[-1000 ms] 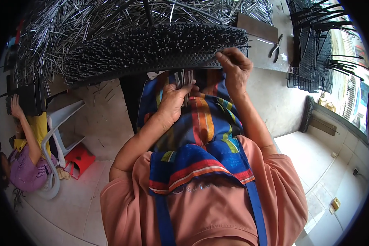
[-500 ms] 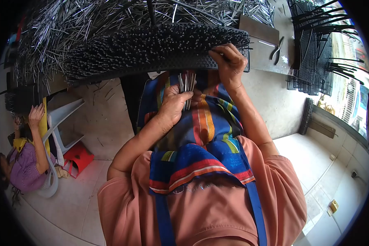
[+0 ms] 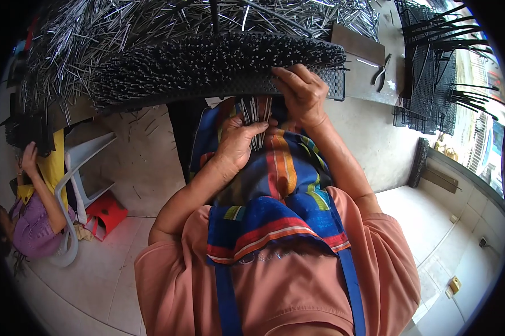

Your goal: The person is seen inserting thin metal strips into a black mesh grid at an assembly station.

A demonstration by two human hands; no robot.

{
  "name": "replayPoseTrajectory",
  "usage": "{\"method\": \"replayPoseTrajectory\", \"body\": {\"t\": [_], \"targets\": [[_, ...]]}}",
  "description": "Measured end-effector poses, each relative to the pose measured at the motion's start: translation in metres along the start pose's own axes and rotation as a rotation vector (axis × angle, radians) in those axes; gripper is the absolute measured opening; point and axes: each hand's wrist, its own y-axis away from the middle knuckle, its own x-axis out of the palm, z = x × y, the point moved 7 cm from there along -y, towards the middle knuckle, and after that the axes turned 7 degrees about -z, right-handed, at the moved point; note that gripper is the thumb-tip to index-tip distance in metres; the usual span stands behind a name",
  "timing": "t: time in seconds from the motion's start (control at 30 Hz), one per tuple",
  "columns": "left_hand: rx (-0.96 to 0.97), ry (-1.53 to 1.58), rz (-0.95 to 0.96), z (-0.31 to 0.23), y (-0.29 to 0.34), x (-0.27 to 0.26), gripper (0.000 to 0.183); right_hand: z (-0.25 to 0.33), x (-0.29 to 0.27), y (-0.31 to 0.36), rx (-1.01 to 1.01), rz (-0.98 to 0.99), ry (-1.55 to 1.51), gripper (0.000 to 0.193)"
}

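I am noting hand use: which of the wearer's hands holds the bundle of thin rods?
The left hand, thumb across the thin rods; the right hand is at the black perforated panel.

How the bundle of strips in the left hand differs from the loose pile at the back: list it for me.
Amount: the bundle is one handful; the pile spreads widely over the worktop.
Alignment: the bundle's strips run roughly the same way; the pile's crisscross.
Support: the bundle is gripped in the left hand; the pile lies loose.
Shared: both are thin, greyish, shiny strips.
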Motion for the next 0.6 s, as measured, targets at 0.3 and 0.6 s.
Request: {"method": "replayPoseTrajectory", "body": {"t": [0.3,0.6], "targets": [[-0.111,0.077,-0.026,0.000,-0.001,-0.010,0.023,0.003,-0.003,-0.016,0.077,-0.024,0.109,0.014],[-0.088,0.037,0.048,-0.001,0.002,0.000,0.024,-0.012,0.036,0.054,1.101,0.427,-0.881,0.008]]}}
